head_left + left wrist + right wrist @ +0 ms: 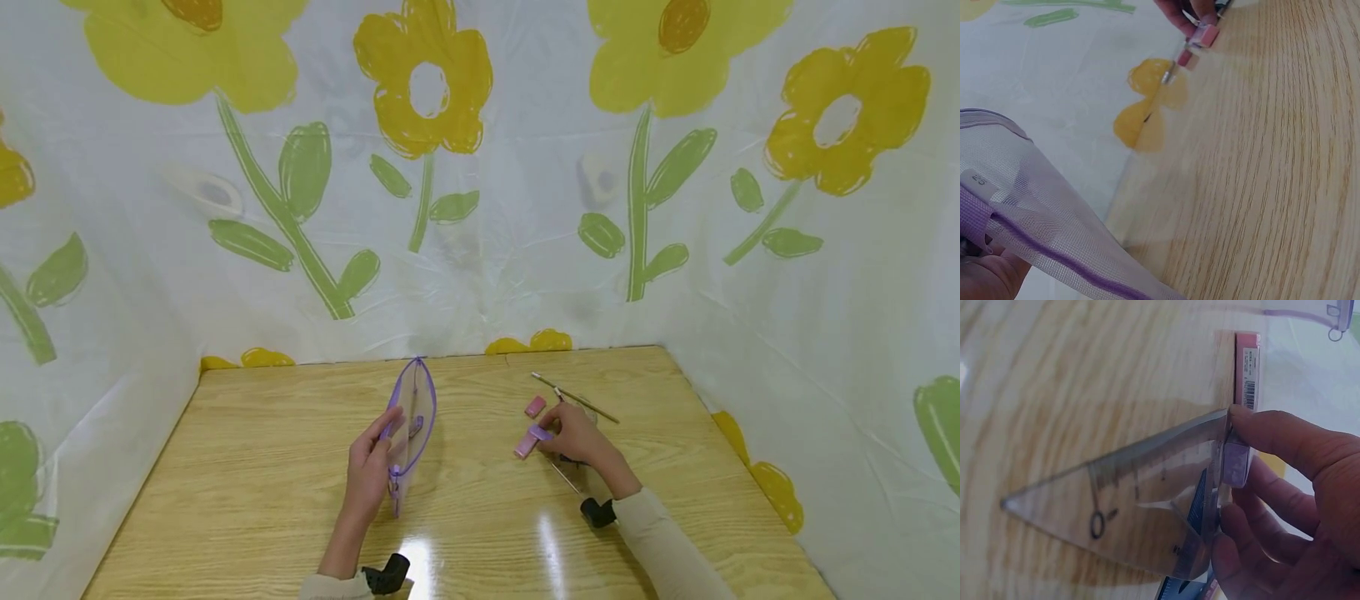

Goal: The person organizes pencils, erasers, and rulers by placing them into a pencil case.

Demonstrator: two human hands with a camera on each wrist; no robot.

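My left hand (365,471) holds a see-through mesh pouch (405,454) with purple edging by its side, its mouth spread wide. A small greyish-purple thing (416,426) shows inside the pouch. On the table to the right, my right hand (581,437) pinches a small purple eraser (1235,465) between thumb and index finger. Next to it lies a pink block (1248,375) with a barcode label. A clear set square (1141,500) lies under the fingers, its corner right at the thumb tip.
A second pink block (535,406) lies just beyond the right hand. Behind it is a thin gold pencil-like stick (585,402). A blue ruler-like piece (1182,587) is partly hidden near the fingers. Flower-printed cloth (480,275) walls the wooden table (285,467) at back and sides.
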